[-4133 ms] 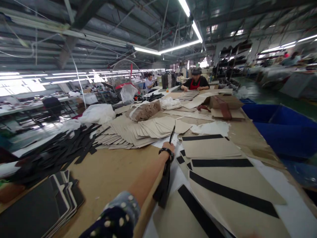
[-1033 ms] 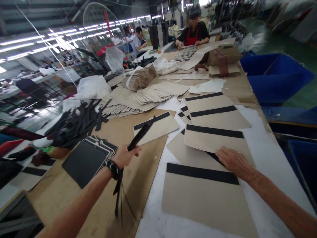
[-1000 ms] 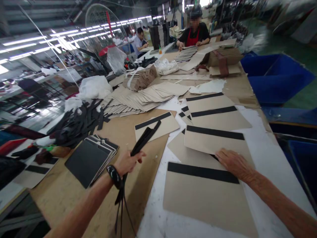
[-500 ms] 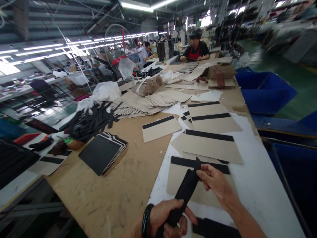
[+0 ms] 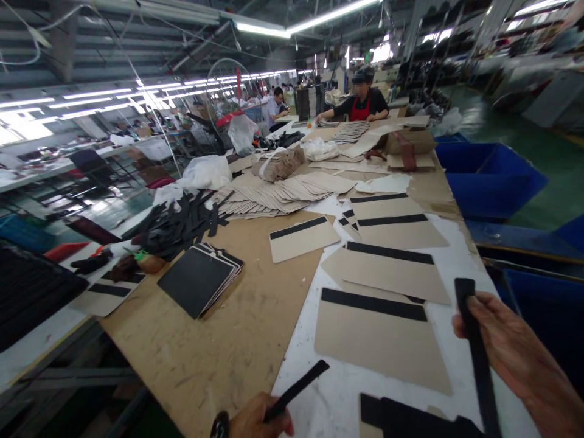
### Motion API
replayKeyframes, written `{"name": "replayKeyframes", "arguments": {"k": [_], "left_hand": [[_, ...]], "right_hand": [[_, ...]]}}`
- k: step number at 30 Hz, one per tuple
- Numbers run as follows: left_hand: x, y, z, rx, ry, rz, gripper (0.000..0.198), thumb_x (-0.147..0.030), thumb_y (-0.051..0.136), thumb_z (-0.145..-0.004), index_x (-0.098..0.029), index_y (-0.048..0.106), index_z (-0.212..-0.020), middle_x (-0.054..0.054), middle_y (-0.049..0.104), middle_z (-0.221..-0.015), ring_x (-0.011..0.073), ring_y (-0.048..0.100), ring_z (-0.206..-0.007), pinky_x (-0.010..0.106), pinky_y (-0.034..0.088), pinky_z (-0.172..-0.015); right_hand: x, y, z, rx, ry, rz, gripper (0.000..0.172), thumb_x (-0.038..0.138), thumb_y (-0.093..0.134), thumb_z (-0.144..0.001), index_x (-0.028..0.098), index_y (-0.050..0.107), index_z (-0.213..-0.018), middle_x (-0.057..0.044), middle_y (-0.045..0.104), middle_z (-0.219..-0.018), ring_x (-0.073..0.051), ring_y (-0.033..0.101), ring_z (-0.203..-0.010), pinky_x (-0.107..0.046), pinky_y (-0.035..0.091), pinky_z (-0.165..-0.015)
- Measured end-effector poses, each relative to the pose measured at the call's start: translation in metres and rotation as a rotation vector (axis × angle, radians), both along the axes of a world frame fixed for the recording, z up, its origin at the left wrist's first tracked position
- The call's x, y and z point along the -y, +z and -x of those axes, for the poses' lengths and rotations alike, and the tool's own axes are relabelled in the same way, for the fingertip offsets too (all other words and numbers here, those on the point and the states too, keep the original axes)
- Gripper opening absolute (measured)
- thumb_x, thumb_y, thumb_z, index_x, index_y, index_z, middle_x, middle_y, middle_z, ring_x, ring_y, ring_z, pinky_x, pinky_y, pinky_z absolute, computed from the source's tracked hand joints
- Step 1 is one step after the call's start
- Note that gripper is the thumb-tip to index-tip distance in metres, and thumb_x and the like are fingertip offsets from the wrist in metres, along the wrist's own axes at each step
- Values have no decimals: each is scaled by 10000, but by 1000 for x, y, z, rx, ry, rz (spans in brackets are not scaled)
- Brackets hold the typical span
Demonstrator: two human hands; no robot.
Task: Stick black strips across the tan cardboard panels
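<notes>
At the bottom centre, my left hand (image 5: 262,417) is closed on a black strip (image 5: 298,389) that points up to the right. My right hand (image 5: 506,340), near the table's right edge, pinches the upper part of another black strip (image 5: 477,359), which hangs down. Between the hands lies a beige panel (image 5: 378,344) with a black band along its far edge. More banded beige panels (image 5: 396,271) lie beyond it. Black pieces (image 5: 410,420) rest at the bottom edge of the view, partly cut off.
A stack of black panels (image 5: 201,280) lies on the brown board (image 5: 228,340). Behind are a heap of black strips (image 5: 177,225) and fanned beige pieces (image 5: 274,194). Blue bins (image 5: 493,176) stand to the right. A person in a red apron (image 5: 360,108) sits at the far end.
My hands have moved apart, left hand down and left, right hand to the right. Each now holds a separate black strip. The far person's arm now reaches out sideways.
</notes>
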State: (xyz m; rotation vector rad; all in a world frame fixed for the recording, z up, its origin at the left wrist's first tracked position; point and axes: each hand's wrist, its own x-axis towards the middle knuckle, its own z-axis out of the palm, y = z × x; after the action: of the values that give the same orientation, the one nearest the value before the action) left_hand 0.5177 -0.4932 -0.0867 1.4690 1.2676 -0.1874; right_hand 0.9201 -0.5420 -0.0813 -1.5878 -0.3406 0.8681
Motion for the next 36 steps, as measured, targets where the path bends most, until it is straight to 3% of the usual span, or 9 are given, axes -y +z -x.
{"name": "replayKeyframes", "arguments": {"k": [3,5,9,12,18,24,26,31,36], "left_hand": [[-6,4,-15,21,116,-264,436,-523,401,-815,-164,645,-774,-5,549,-538,151,509,-580,262,370,-618],[-15,4,-36,107,231,-280,395,-493,480,-774,-159,646,-905,39,638,-748,186,557,-733,277,397,-690],[-34,-5,-77,264,288,-164,214,-337,624,-648,-152,627,-755,2,585,-679,148,510,-640,245,387,-594],[-49,-22,-95,242,268,-187,139,-241,551,-688,-170,517,-574,-49,438,-514,104,415,-522,226,341,-529],[-76,-56,-114,102,219,-294,63,-200,529,-732,-171,551,-681,-13,537,-609,148,512,-621,254,386,-605],[-74,-49,-106,33,94,-401,261,-173,388,-832,-160,606,-975,86,622,-917,214,572,-886,325,403,-825],[-63,-42,-101,-1,-16,-445,375,-93,388,-776,-184,563,-1095,83,595,-1015,212,558,-936,328,406,-859],[-32,-41,-102,-59,-553,-596,476,-120,406,-784,-167,472,-1253,125,537,-1212,278,521,-1031,395,432,-898],[-30,-54,-102,-43,-627,-741,454,-223,397,-861,-206,410,-1315,104,401,-1386,302,380,-1239,450,342,-1013]], "right_hand": [[-16,1,36,215,464,187,347,516,605,-663,226,581,-853,26,563,-603,-152,507,-509,-259,391,-409],[-28,-3,78,359,826,137,257,455,484,-773,226,593,-818,23,582,-650,-151,523,-578,-261,397,-487],[-41,-14,139,424,1044,74,182,338,472,-801,218,573,-709,31,595,-678,-139,534,-673,-256,380,-617],[-39,-29,134,398,1084,180,166,352,458,-808,227,561,-769,16,616,-745,-153,556,-713,-252,383,-593],[-33,-76,87,712,971,413,279,439,416,-845,247,494,-659,10,625,-679,-195,598,-694,-303,396,-627],[-44,-88,91,882,909,485,232,453,402,-876,269,543,-866,-6,684,-848,-246,634,-820,-353,404,-679],[-46,-88,93,927,933,529,227,456,395,-881,279,534,-850,6,685,-815,-244,641,-781,-344,400,-632],[-48,-94,88,977,958,587,197,440,420,-868,283,518,-801,16,678,-743,-253,651,-750,-335,398,-573],[-50,-94,84,940,977,660,206,471,434,-860,294,523,-804,31,678,-736,-250,654,-768,-346,415,-602]]}}
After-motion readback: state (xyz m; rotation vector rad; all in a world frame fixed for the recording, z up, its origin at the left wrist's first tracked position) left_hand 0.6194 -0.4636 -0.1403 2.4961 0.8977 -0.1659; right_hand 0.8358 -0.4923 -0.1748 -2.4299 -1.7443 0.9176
